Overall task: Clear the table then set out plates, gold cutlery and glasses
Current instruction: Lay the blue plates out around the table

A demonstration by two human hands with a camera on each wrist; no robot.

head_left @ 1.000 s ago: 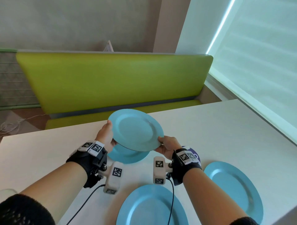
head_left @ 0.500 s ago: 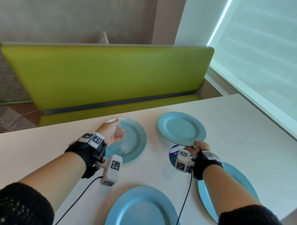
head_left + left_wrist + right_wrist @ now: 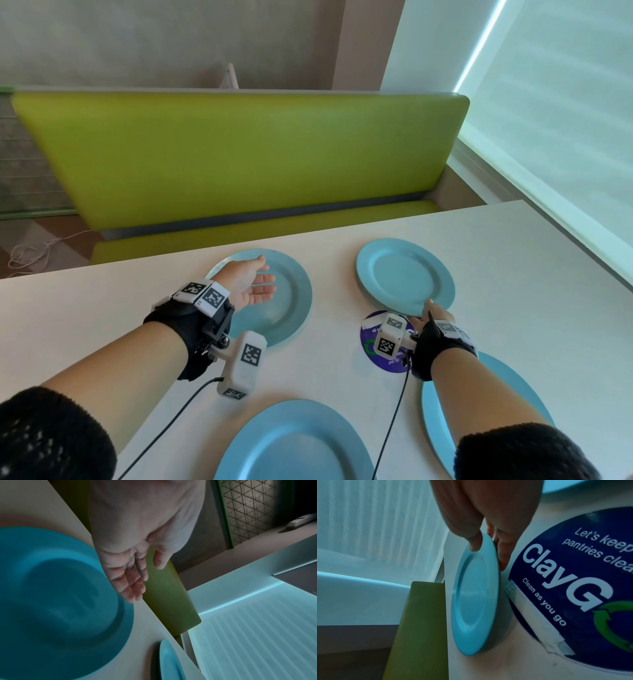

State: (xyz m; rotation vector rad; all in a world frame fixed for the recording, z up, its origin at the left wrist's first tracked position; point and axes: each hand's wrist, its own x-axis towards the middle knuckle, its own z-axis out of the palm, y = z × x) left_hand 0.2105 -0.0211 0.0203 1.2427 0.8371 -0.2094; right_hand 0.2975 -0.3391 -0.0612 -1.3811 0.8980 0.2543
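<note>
We see a white tabletop (image 3: 342, 370) before a green bench (image 3: 239, 157), and we place everything against the round blue sticker (image 3: 371, 346) stuck to it. Four blue plates are out: two nearer us than the sticker, the near left plate (image 3: 294, 442) and the near right plate (image 3: 510, 387), both lying flat and partly cut off by the frame; a far left plate (image 3: 291, 308) to the sticker's left, toward the bench, also flat; and the far right plate (image 3: 406, 275) just beyond the sticker, its near rim overlapping the sticker's edge. Our right hand (image 3: 430, 313) pinches that near rim, thumb on top and fingers (image 3: 503, 555) underneath; in the right wrist view the near edge seems raised a little while the far edge rests on the tabletop, though we cannot be sure of the tilt. Our left hand (image 3: 248, 282) hovers over the far left plate with fingers straight and loose, holding nothing. We judge the plates stiff, smooth and fairly light, possibly breakable, so the rim is the place to take hold, gripped from above and below, and lowered gently, not dropped. Being round, a plate has no long axis; this one faces up, eating side toward us. No cutlery or glasses are in view.
</note>
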